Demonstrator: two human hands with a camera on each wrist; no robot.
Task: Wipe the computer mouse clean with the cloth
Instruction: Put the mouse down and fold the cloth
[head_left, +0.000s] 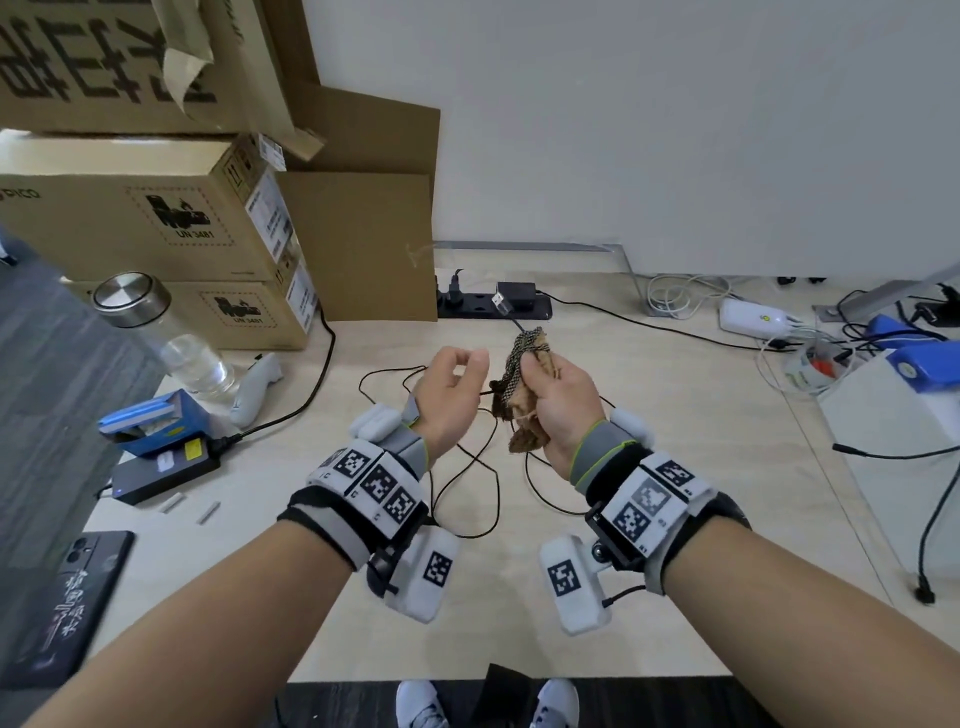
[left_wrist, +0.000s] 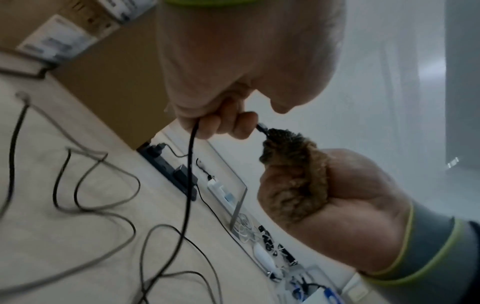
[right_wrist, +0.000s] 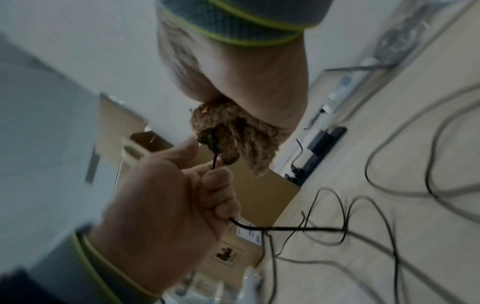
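Both forearms carry marker-tagged wrist units, and the hands are raised above the middle of the desk (head_left: 675, 395). The left hand (head_left: 449, 397) has its fingers curled round a thin black cable (left_wrist: 191, 164), gripping it. The right hand (head_left: 558, 397) is closed in a fist round a bunched brown cloth (head_left: 519, 395), gripping it. The cable passes from the left hand straight into the cloth, the 2 hands just beside each other. Beyond the cloth the cable ends in a USB plug (head_left: 500, 301), held in the air. The rest of the cable hangs down and lies in loose loops on the desk beneath the hands. The computer mouse itself cannot be made out in any view.

Toward the left edge lie a phone (head_left: 78, 587), a black power brick (head_left: 156, 473), a blue box (head_left: 150, 421) and a clear bottle (head_left: 156, 332) with a metal cap. Stacked cardboard boxes (head_left: 156, 223) fill the far left corner. A black power strip (head_left: 493, 306) lies along the far edge by the wall.
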